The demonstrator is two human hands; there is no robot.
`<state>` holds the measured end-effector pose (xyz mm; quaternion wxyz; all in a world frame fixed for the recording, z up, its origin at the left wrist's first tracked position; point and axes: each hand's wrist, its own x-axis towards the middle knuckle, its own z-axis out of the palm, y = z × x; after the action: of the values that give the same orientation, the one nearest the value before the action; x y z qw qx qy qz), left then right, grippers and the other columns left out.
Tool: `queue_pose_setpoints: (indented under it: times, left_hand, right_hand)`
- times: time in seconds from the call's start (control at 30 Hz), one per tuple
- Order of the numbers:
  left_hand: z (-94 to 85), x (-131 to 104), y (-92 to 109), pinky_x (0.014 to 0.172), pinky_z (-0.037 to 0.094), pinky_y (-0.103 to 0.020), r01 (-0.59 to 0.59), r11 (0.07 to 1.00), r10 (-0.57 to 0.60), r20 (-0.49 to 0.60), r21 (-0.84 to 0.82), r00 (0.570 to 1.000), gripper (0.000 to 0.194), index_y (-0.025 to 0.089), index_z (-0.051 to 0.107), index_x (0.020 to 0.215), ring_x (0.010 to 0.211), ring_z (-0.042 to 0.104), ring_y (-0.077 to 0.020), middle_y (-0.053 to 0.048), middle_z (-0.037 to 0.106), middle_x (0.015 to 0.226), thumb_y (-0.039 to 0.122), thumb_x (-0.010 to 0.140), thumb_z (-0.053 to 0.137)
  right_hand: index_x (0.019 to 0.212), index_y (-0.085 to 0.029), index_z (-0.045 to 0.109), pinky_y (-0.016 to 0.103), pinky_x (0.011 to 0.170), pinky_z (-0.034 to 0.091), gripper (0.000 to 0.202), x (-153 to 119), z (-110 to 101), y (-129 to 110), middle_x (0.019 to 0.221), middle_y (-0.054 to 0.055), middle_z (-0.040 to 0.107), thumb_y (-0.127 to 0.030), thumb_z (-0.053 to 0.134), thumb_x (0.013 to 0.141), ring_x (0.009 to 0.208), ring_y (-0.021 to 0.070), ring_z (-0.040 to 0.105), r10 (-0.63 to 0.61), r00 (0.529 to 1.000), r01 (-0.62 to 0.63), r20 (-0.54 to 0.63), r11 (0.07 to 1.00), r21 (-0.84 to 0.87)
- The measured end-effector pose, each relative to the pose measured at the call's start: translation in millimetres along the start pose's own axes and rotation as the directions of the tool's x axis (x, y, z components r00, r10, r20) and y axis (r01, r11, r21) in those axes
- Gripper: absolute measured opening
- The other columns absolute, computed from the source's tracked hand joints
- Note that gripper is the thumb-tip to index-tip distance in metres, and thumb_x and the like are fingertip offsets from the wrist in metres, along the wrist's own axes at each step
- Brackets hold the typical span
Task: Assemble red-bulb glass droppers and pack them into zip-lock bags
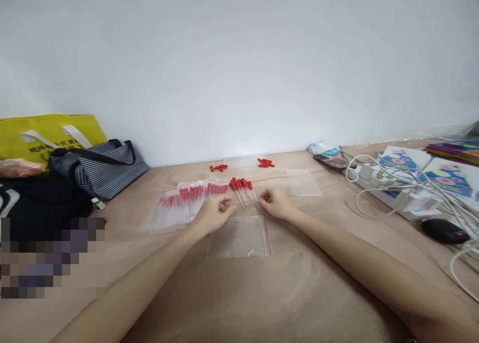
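Several clear droppers with red bulbs [242, 189] lie fanned out on the table between my hands. My left hand [217, 210] is just left of them, fingers curled and apart from the thumb, with nothing seen in it. My right hand [275, 202] is at their right side, its fingertips close together by the lower ends; whether they pinch a dropper is too small to tell. A flat zip bag [239, 238] with a red line lies nearer me. Filled clear bags of red-topped droppers [187, 203] overlap on the left, partly behind my left hand.
Loose red bulbs [219, 168] and more red bulbs [266, 163] lie near the wall. Another clear bag [304, 182] is right of centre. Power strips with white cables [389, 188] and a black mouse [444, 231] are at right, a striped bag [101, 168] at left.
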<state>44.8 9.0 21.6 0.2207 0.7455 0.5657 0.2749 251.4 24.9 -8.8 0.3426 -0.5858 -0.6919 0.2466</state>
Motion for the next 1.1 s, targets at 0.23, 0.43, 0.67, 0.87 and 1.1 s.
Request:
queue_pose_setpoints:
  times: [0.23, 0.43, 0.67, 0.87, 1.1]
  left_hand:
    - [31.8, 64.2, -5.6, 0.052, 0.047, -0.021, 0.266, 0.945, -0.277, -0.036, -0.191, 0.960, 0.034, 0.014, 0.057, 0.092, 0.064, 0.062, -0.0159, -0.007, 0.064, 0.087, 0.023, 0.061, 0.070]
    - [47.1, 74.5, -2.2, 0.050, 0.048, -0.017, 0.280, 0.900, -0.306, -0.027, -0.333, 0.952, 0.050, 0.016, 0.047, 0.107, 0.073, 0.061, -0.0139, -0.008, 0.059, 0.103, 0.007, 0.062, 0.067]
    - [64.8, 76.9, 13.8, 0.050, 0.050, -0.017, 0.237, 0.885, -0.259, -0.002, -0.402, 0.966, 0.052, 0.017, 0.045, 0.110, 0.086, 0.057, -0.0177, -0.012, 0.047, 0.118, 0.001, 0.064, 0.063]
    - [80.5, 77.7, 28.0, 0.052, 0.050, -0.019, 0.199, 0.886, -0.199, 0.044, -0.419, 0.979, 0.049, 0.014, 0.046, 0.109, 0.082, 0.058, -0.0167, -0.013, 0.049, 0.116, 0.003, 0.065, 0.064]
    - [73.6, 72.8, 25.7, 0.059, 0.051, -0.025, 0.117, 0.922, -0.105, 0.053, -0.368, 0.993, 0.043, 0.013, 0.046, 0.109, 0.074, 0.060, -0.0143, -0.015, 0.052, 0.113, 0.010, 0.069, 0.062]
  right_hand:
    - [0.053, -0.015, 0.053, 0.020, 0.041, 0.033, 0.024, 46.4, 15.6, 1.2, 0.041, -0.003, 0.048, -0.034, 0.061, 0.066, 0.037, 0.0089, 0.046, 0.171, 0.982, -0.177, 0.083, 0.982, 0.065]
    - [0.064, -0.014, 0.058, 0.016, 0.035, 0.032, 0.016, 56.9, 25.2, 3.2, 0.039, -0.005, 0.048, -0.027, 0.067, 0.062, 0.033, 0.0066, 0.045, 0.248, 0.961, -0.267, 0.122, 0.947, 0.181]
    - [0.070, -0.013, 0.059, 0.014, 0.033, 0.032, 0.011, 50.6, 11.2, 13.4, 0.036, -0.008, 0.046, -0.015, 0.065, 0.062, 0.032, 0.0051, 0.044, 0.259, 0.959, -0.281, 0.113, 0.916, 0.285]
    - [0.077, -0.012, 0.055, 0.015, 0.036, 0.037, 0.015, 39.2, -1.9, 27.5, 0.042, -0.005, 0.051, -0.013, 0.062, 0.064, 0.038, 0.0071, 0.049, 0.281, 0.957, -0.287, 0.067, 0.900, 0.328]
    - [0.092, -0.013, 0.048, 0.020, 0.039, 0.038, 0.034, 32.2, -5.5, 34.3, 0.052, -0.003, 0.055, -0.022, 0.064, 0.063, 0.041, 0.0095, 0.050, 0.328, 0.943, -0.298, -0.053, 0.906, 0.299]
